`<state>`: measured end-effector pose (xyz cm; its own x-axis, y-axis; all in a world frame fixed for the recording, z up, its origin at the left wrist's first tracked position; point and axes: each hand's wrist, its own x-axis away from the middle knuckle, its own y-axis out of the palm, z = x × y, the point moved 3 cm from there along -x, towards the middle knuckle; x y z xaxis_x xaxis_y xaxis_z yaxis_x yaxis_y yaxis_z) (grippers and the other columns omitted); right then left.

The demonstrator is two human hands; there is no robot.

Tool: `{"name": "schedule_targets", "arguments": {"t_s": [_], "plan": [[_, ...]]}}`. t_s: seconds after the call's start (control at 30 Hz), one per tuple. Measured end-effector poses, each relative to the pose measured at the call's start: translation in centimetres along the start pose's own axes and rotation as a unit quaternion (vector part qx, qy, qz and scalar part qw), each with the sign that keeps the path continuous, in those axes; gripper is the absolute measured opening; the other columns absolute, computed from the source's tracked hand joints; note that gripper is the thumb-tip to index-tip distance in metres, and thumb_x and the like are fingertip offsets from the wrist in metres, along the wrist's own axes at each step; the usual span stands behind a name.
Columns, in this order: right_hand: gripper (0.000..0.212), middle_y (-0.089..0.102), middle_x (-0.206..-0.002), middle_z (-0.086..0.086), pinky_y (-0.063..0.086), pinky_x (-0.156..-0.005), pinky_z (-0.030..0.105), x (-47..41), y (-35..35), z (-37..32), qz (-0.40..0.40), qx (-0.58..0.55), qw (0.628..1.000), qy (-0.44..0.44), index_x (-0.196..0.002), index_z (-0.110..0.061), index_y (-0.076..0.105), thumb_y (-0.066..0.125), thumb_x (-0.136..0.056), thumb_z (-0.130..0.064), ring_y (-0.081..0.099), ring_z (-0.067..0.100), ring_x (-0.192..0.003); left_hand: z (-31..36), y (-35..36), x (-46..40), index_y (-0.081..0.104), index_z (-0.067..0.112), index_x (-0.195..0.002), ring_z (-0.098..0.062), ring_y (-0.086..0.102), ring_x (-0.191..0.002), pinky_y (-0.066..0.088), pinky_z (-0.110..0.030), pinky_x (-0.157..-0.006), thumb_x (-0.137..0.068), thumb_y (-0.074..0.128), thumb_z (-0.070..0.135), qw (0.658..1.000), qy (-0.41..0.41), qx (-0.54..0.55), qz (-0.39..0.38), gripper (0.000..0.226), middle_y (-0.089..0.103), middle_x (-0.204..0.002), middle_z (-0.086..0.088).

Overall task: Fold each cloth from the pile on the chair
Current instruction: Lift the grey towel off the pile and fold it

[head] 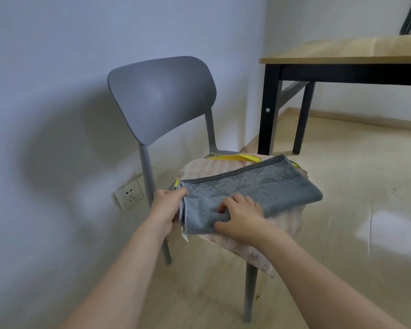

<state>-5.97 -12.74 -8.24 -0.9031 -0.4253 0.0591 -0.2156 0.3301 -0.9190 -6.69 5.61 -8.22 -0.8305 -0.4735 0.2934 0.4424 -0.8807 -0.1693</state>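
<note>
Head view: folded grey-blue towel point(252, 191), banded.

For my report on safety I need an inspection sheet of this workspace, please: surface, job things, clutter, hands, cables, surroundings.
Surface: grey plastic chair; its seat is almost fully covered by cloths.
Job's things: grey-blue towel folded on top of the pile; pale pink striped cloth beneath it, hanging over the seat's front edge; yellow cloth showing at the back.
Clutter: small dark specks on the floor; nothing else seen.
Hands: left hand grips the towel's left edge; right hand holds its near edge with curled fingers.
Cables: nothing seen.
Surroundings: wall socket low behind the chair; wooden table with black legs to the right; light tiled floor.
</note>
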Motion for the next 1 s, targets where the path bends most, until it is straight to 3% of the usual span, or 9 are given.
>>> {"name": "schedule_targets", "arguments": {"t_s": [0.13, 0.27, 0.47, 0.53, 0.6, 0.7, 0.83, 0.93, 1.0], "plan": [[0.067, 0.040, -0.114, -0.002, 0.029, -0.100, 0.038, 0.3, 1.2, -0.4, 0.069, 0.091, 0.993, -0.032, -0.113, -0.025, 0.043, 0.056, -0.067, -0.072, 0.037, 0.023, -0.112, 1.6, 0.7, -2.5, 0.068, 0.000, -0.100, -0.026, 0.065, -0.066, 0.054, -0.030, -0.064, -0.083, 0.071, 0.019, 0.997, -0.055, 0.017, -0.051, 0.025, 0.071, -0.085, -0.015], [0.060, 0.052, -0.093, 0.003, 0.045, -0.080, 0.041, -0.1, 2.2, -2.0, 0.219, 0.104, 0.969, -0.051, -0.095, -0.018, 0.053, 0.068, -0.059, -0.063, 0.053, 0.027, -0.088, 3.5, 1.4, -3.8, 0.067, 0.001, -0.100, -0.028, 0.067, -0.076, 0.056, -0.040, -0.081, -0.086, 0.067, 0.013, 0.993, -0.072, -0.050, -0.083, 0.018, 0.071, -0.098, -0.017], [0.034, 0.056, -0.079, -0.001, 0.047, -0.065, 0.034, 0.3, 2.6, -3.3, 0.324, 0.062, 0.941, -0.081, -0.087, -0.018, 0.057, 0.078, -0.063, -0.031, 0.055, 0.022, -0.071, 7.7, 2.3, -3.3, 0.053, 0.009, -0.080, -0.022, 0.058, -0.059, 0.055, -0.030, -0.054, -0.089, 0.048, 0.002, 0.986, -0.010, -0.130, -0.104, 0.012, 0.059, -0.069, -0.011], [0.029, 0.056, -0.069, -0.002, 0.042, -0.054, 0.028, 0.0, 1.4, -3.1, 0.341, 0.020, 0.936, -0.083, -0.078, -0.018, 0.056, 0.079, -0.059, -0.020, 0.055, 0.020, -0.060, 8.7, 2.3, -3.0, 0.050, 0.010, -0.081, -0.019, 0.053, -0.054, 0.047, -0.021, -0.041, -0.089, 0.042, -0.001, 0.988, 0.007, -0.130, -0.089, 0.015, 0.054, -0.066, -0.009], [0.024, 0.054, -0.064, -0.003, 0.031, -0.048, 0.025, 0.2, -0.3, -2.8, 0.343, -0.042, 0.936, -0.068, -0.075, -0.017, 0.052, 0.073, -0.065, -0.019, 0.052, 0.019, -0.053, 10.0, 2.6, -2.5, 0.049, 0.011, -0.100, -0.019, 0.052, -0.057, 0.046, -0.021, -0.040, -0.089, 0.038, -0.002, 0.989, 0.026, -0.124, -0.079, 0.020, 0.052, -0.075, -0.010], [0.016, 0.060, -0.074, -0.002, 0.036, -0.055, 0.030, 0.8, -2.8, -2.2, 0.320, -0.151, 0.935, -0.017, -0.093, -0.018, 0.048, 0.056, -0.085, -0.029, 0.052, 0.020, -0.063, 12.4, 4.5, -1.4, 0.040, 0.029, -0.121, -0.017, 0.050, -0.061, 0.047, -0.024, -0.043, -0.091, 0.034, -0.001, 0.987, 0.058, -0.123, -0.089, 0.042, 0.050, -0.082, -0.007], [0.015, 0.064, -0.080, -0.001, 0.045, -0.065, 0.037, 2.3, -5.0, 0.4, 0.303, -0.292, 0.907, 0.016, -0.093, -0.020, 0.047, 0.051, -0.088, -0.033, 0.058, 0.023, -0.075, 15.3, 10.3, 0.5, 0.052, 0.016, -0.111, -0.018, 0.055, -0.059, 0.051, -0.026, -0.043, -0.092, 0.033, -0.001, 0.970, 0.105, -0.167, -0.141, 0.032, 0.051, -0.076, -0.008], [0.009, 0.056, -0.066, -0.007, 0.040, -0.054, 0.029, 2.9, -6.1, 5.0, 0.284, -0.459, 0.836, 0.098, -0.076, -0.020, 0.052, 0.052, -0.085, -0.023, 0.049, 0.015, -0.062, 15.7, 15.8, 1.5, 0.056, 0.008, -0.094, -0.024, 0.058, -0.055, 0.055, -0.033, -0.056, -0.090, 0.040, 0.006, 0.958, 0.096, -0.195, -0.187, 0.016, 0.056, -0.071, -0.013], [0.013, 0.052, -0.062, -0.003, 0.039, -0.055, 0.028, 2.6, -6.4, 8.6, 0.281, -0.497, 0.801, 0.180, -0.070, -0.018, 0.054, 0.049, -0.083, -0.016, 0.048, 0.017, -0.062, 15.2, 19.1, 1.8, 0.057, 0.007, -0.092, -0.025, 0.059, -0.055, 0.054, -0.033, -0.061, -0.088, 0.041, 0.009, 0.939, 0.102, -0.247, -0.214, 0.016, 0.060, -0.074, -0.014]]}}
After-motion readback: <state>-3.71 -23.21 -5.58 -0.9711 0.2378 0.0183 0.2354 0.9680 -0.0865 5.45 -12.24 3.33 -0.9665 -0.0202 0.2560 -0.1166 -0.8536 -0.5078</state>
